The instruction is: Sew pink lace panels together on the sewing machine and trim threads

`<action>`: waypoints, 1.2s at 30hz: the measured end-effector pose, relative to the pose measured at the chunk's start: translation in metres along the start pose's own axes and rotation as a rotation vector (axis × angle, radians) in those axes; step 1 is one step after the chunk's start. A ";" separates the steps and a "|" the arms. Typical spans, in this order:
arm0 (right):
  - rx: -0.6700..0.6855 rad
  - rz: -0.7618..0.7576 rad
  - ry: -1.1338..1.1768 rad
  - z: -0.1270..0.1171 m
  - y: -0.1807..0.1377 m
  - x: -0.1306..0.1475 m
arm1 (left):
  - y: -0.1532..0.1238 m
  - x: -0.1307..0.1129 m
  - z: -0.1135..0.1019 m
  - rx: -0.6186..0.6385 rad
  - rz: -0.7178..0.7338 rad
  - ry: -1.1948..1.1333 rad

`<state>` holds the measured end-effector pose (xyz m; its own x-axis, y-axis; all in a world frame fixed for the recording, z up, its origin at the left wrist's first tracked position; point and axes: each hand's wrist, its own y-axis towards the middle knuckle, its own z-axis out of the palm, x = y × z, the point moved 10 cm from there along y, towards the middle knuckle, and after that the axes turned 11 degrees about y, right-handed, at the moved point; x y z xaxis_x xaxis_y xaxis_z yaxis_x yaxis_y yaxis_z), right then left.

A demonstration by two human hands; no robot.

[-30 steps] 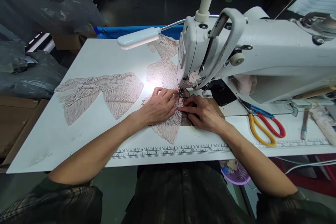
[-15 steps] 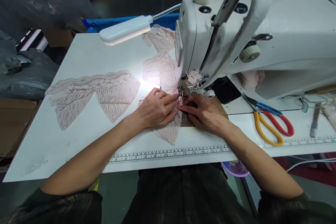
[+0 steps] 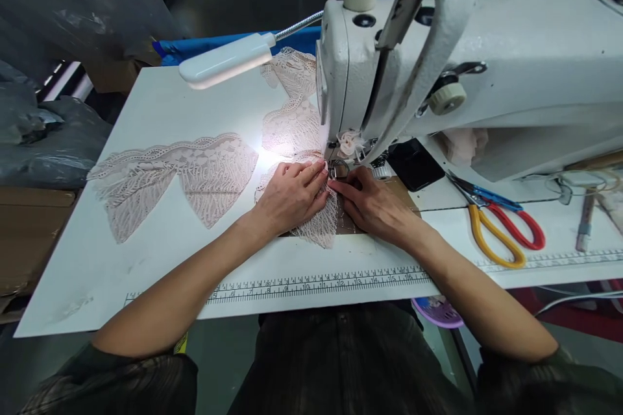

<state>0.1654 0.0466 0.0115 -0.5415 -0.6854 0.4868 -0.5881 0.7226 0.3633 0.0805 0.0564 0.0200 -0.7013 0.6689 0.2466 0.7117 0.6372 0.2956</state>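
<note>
My left hand point(image 3: 292, 194) lies flat, fingers together, on a pale pink lace piece point(image 3: 318, 224) just left of the presser foot point(image 3: 339, 170) of the white sewing machine point(image 3: 487, 78). My right hand point(image 3: 372, 204) presses the same lace from the right, its fingertips at the foot. The lace runs under the foot and on behind it point(image 3: 292, 123). The needle itself is hidden by the machine head.
A second lace piece point(image 3: 175, 175) lies spread on the white table point(image 3: 146, 110) at left. A white gooseneck lamp point(image 3: 226, 61) hangs over the work. Scissors with red and yellow handles point(image 3: 501, 230) rest at right. A printed ruler point(image 3: 316, 282) runs along the front edge.
The lace has fed backward under the foot, so less of it shows below my hands. Both hands have slid forward toward the foot. My head moved closer.
</note>
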 end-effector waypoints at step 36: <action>-0.170 0.139 0.235 -0.026 -0.008 -0.016 | -0.030 -0.001 -0.015 0.155 0.111 -0.689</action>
<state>0.1942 0.0543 0.0218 -0.4445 -0.5541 0.7038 -0.3985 0.8260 0.3986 0.0588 0.0310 0.0248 -0.4755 0.7901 -0.3868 0.8110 0.5641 0.1553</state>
